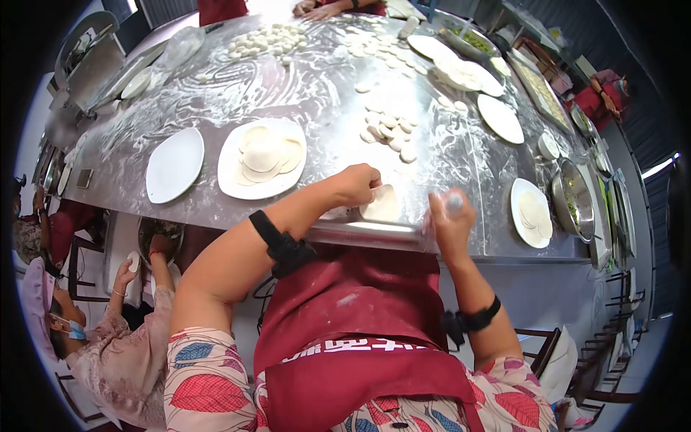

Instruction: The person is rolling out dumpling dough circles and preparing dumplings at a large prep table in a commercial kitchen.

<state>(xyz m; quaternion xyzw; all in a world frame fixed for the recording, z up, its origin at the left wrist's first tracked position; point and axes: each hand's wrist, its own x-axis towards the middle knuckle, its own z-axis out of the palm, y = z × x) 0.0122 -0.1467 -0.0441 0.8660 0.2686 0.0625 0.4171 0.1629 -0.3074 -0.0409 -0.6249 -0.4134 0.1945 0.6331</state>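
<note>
My left hand (359,185) pinches the upper left edge of a flat dough round (381,204) near the table's front edge. To its right, my right hand (453,218) is closed around a slim pale rolling pin, whose end (454,202) shows at the fingers, partly blurred. Small dough discs (389,128) lie on the floured table just beyond my hands. On the left, a white plate (229,173) holds a stack of flat wrappers (263,153). Another white plate (530,233) with wrappers (534,214) stands to the right.
A bare white plate (175,165) stands at left on the metal table (115,158). Dough pieces (270,41) lie at the back. Right are a white plate (500,119), a metal bowl (584,193) and a tray (540,90). A co-worker (129,338) is at lower left; others stand behind.
</note>
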